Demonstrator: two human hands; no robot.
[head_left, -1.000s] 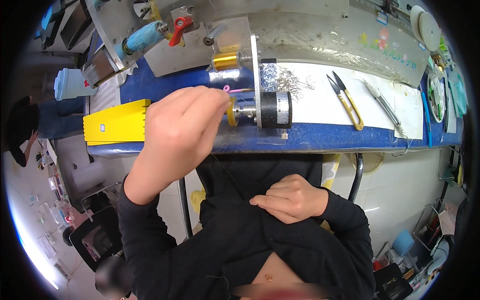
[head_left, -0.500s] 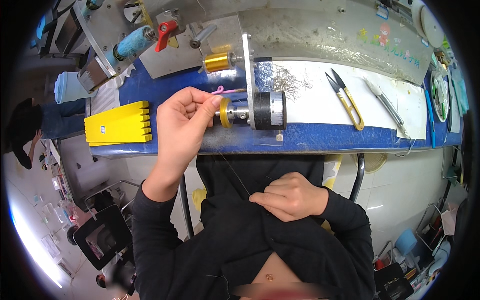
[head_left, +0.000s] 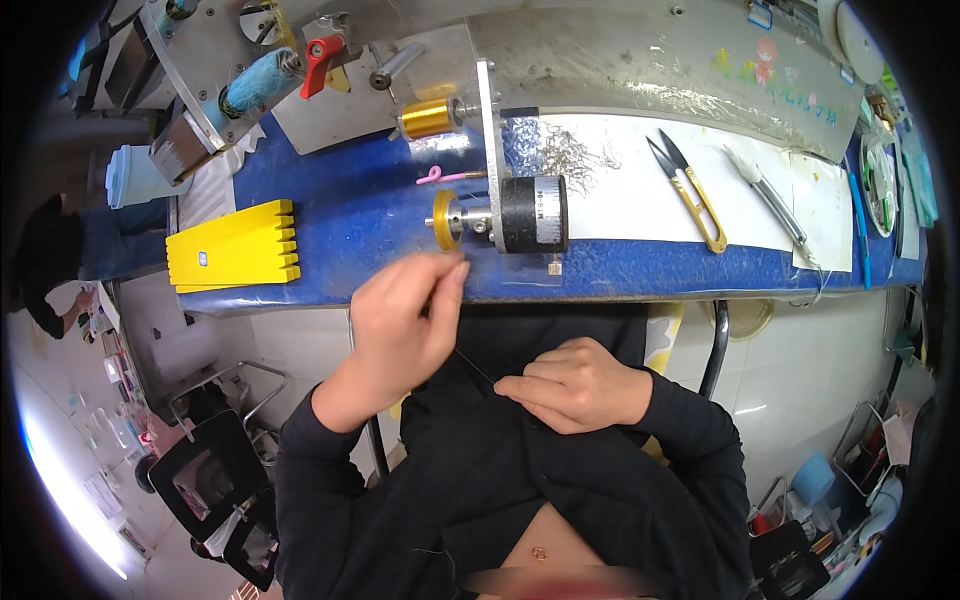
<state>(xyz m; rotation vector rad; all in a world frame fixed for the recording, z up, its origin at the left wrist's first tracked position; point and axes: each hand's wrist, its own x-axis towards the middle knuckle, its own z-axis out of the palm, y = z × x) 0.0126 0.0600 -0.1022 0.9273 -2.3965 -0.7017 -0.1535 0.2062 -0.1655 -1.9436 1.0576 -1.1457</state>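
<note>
My left hand (head_left: pixel 408 312) is just below a yellow wheel (head_left: pixel 444 222), its thumb and forefinger pinched together. Whatever lies between those fingertips is too small to make out. In front of my black top, my right hand (head_left: pixel 580 387) is closed with the fingertips pinching a fine thread (head_left: pixel 475 367). This thread runs up and left until my left hand hides it. The wheel sits on a metal shaft beside a black cylinder (head_left: pixel 520 215) on an upright metal plate (head_left: pixel 487 130). Above the wheel are a pink curled hook (head_left: pixel 436 175) and a gold spool (head_left: pixel 427 119).
Yellow notched boards (head_left: pixel 232 243) lie on the blue tabletop (head_left: pixel 345 215) at left. On white paper (head_left: pixel 620 215) at right are thin wire pieces (head_left: pixel 580 160), thread snips (head_left: pixel 692 195) and a metal pen-like tool (head_left: pixel 775 207). A red lever (head_left: pixel 320 66) juts from the machine.
My left hand has come away from the pink hook and wheel, moving down toward me past the table edge. My right hand stays nearly in place, still pinching the thread.
</note>
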